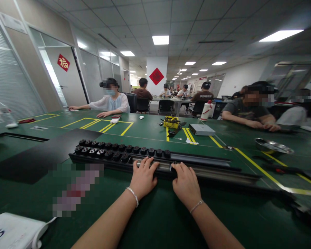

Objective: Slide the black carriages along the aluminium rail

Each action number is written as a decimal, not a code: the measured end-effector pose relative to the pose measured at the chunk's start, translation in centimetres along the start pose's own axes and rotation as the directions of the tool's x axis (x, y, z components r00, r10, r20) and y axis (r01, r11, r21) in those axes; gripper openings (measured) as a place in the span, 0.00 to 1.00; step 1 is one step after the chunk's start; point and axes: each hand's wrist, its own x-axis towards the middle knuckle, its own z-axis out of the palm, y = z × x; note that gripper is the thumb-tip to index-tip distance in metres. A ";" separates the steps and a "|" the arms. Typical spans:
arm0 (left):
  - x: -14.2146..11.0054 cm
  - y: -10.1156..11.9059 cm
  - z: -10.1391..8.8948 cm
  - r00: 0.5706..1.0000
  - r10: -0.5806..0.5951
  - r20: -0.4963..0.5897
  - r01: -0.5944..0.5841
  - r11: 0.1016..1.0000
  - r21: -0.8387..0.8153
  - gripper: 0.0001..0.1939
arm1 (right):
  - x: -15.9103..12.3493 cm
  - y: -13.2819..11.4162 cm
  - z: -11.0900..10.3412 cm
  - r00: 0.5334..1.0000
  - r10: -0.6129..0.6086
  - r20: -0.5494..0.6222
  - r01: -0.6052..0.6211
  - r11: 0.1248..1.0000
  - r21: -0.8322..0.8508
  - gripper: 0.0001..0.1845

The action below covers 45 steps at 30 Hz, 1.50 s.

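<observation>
A long black rail (212, 175) with a metallic inner channel lies across the table in front of me. Small black round-topped blocks (109, 154) fill its left part in a row. My left hand (144, 175) rests on the rail's near edge, fingers spread and fingertips over the channel, right of the last block. To its right, my right hand (186, 181) has its fingers bent over the rail, closed at a small dark block that is mostly hidden. Just behind lies a second black rail (202, 158), with a similar row of blocks on its left.
A black sheet (38, 152) lies at left on the green table (150, 224). Beyond the rails are a yellow cable-wrapped object (171, 121), a grey box (202, 129) and a metal bowl (273, 146). A white item (15, 230) lies front left. Other people sit around.
</observation>
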 end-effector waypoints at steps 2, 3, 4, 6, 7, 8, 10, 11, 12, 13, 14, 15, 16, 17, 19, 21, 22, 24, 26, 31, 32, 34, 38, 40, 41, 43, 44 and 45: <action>0.0 0.0 0.1 1.000 0.003 -0.004 -0.003 1.000 0.003 0.27 | 0.0 0.0 0.0 1.000 0.004 0.004 -0.004 1.000 0.009 0.27; 0.0 -0.1 0.2 1.000 0.002 -0.006 -0.002 1.000 0.004 0.27 | 0.0 0.0 -0.1 1.000 0.007 0.006 -0.007 1.000 0.012 0.27; 0.0 -0.1 0.2 1.000 0.002 -0.008 -0.002 1.000 0.005 0.27 | 0.0 0.0 -0.1 1.000 0.009 0.008 -0.009 1.000 0.014 0.27; 0.0 -0.1 0.3 1.000 0.004 -0.014 -0.003 1.000 0.004 0.28 | 0.0 0.0 -0.2 1.000 0.012 0.010 -0.012 1.000 0.019 0.26; 0.0 -0.1 0.3 1.000 0.006 -0.017 -0.006 1.000 0.003 0.28 | 0.0 0.0 -0.2 1.000 0.012 0.011 -0.013 1.000 0.023 0.26; 0.0 -0.2 0.3 1.000 0.008 -0.020 -0.008 1.000 0.001 0.28 | 0.0 0.0 -0.2 1.000 0.015 0.011 -0.015 1.000 0.027 0.26; 0.0 -0.2 0.4 1.000 0.011 -0.022 -0.011 1.000 -0.001 0.29 | 0.0 -0.1 -0.3 1.000 0.022 0.013 -0.023 0.999 0.032 0.26; 0.0 -0.3 0.4 1.000 0.012 -0.022 -0.012 1.000 -0.003 0.29 | 0.0 -0.1 -0.3 1.000 0.027 0.014 -0.027 0.999 0.032 0.26; 0.0 -0.3 0.4 1.000 0.012 -0.022 -0.012 1.000 -0.004 0.29 | 0.0 -0.1 -0.3 0.999 0.031 0.014 -0.031 0.999 0.032 0.26; 0.0 -0.3 0.4 1.000 0.012 -0.022 -0.012 1.000 -0.004 0.29 | -0.1 -0.1 -0.4 0.999 0.034 0.013 -0.034 0.999 0.032 0.26; 0.0 -0.3 0.4 1.000 0.013 -0.023 -0.013 1.000 -0.004 0.29 | -0.1 -0.1 -0.4 0.999 0.034 0.013 -0.035 0.999 0.031 0.26; 0.0 -0.3 0.4 1.000 0.014 -0.024 -0.014 1.000 -0.003 0.29 | -0.1 -0.1 -0.4 0.999 0.034 0.012 -0.035 0.999 0.031 0.26; 0.0 -0.3 0.4 1.000 0.016 -0.024 -0.016 1.000 -0.001 0.29 | -0.1 -0.1 -0.4 0.999 0.034 0.013 -0.034 0.999 0.031 0.26; 0.0 -0.3 0.4 1.000 0.017 -0.025 -0.017 1.000 0.002 0.29 | 0.0 -0.1 -0.4 0.999 0.034 0.015 -0.034 0.999 0.032 0.26; 0.0 -0.3 0.3 1.000 0.020 -0.023 -0.019 1.000 0.010 0.29 | 0.0 -0.1 -0.4 0.999 0.035 0.020 -0.035 0.999 0.034 0.26; -0.1 -0.3 0.3 1.000 0.019 -0.020 -0.018 1.000 0.022 0.29 | 0.0 -0.1 -0.4 0.999 0.036 0.025 -0.037 0.999 0.037 0.26; -0.1 -0.3 0.2 1.000 0.019 -0.020 -0.018 0.999 0.028 0.29 | 0.0 -0.1 -0.4 0.999 0.037 0.026 -0.038 0.999 0.039 0.26; -0.1 -0.3 0.2 1.000 0.021 -0.022 -0.020 0.999 0.037 0.29 | 0.0 -0.1 -0.5 0.999 0.039 0.028 -0.040 0.998 0.040 0.26; -0.1 -0.3 0.2 0.999 0.021 -0.025 -0.020 0.999 0.042 0.29 | 0.0 -0.1 -0.5 0.999 0.041 0.028 -0.042 0.998 0.040 0.26; -0.1 -0.3 0.2 1.000 0.019 -0.024 -0.018 0.999 0.048 0.28 | 0.0 0.1 -0.4 0.999 0.034 0.021 -0.035 0.999 0.027 0.26; -0.1 -0.2 0.2 1.000 0.020 -0.024 -0.019 0.999 0.045 0.28 | 0.0 0.1 -0.3 0.999 0.031 0.018 -0.031 0.999 0.024 0.26; -0.1 -0.3 0.2 0.999 0.020 -0.026 -0.019 0.999 0.040 0.28 | 0.0 0.2 -0.3 1.000 0.022 0.013 -0.023 1.000 0.018 0.26; -0.1 -0.3 0.3 0.999 0.022 -0.031 -0.021 0.999 0.029 0.28 | 0.1 0.3 -0.2 1.000 0.015 0.010 -0.015 1.000 0.007 0.26; -0.1 -0.3 0.3 0.999 0.023 -0.035 -0.022 0.999 0.025 0.28 | 0.1 0.3 -0.3 1.000 0.012 0.007 -0.012 1.000 0.001 0.26; -0.1 -0.3 0.3 0.999 0.023 -0.037 -0.022 0.999 0.024 0.28 | 0.1 0.3 -0.3 1.000 0.010 0.005 -0.010 1.000 -0.002 0.26; -0.1 -0.3 0.3 0.999 0.023 -0.039 -0.022 0.999 0.025 0.28 | 0.1 0.4 -0.3 1.000 0.009 0.003 -0.009 1.000 -0.003 0.26; -0.1 -0.3 0.3 0.999 0.024 -0.040 -0.023 0.999 0.027 0.28 | 0.1 0.3 -0.3 1.000 0.009 0.003 -0.009 1.000 -0.002 0.25; -0.1 -0.3 0.3 0.999 0.024 -0.041 -0.023 0.999 0.029 0.28 | 0.1 0.3 -0.3 1.000 0.010 0.003 -0.010 1.000 -0.001 0.25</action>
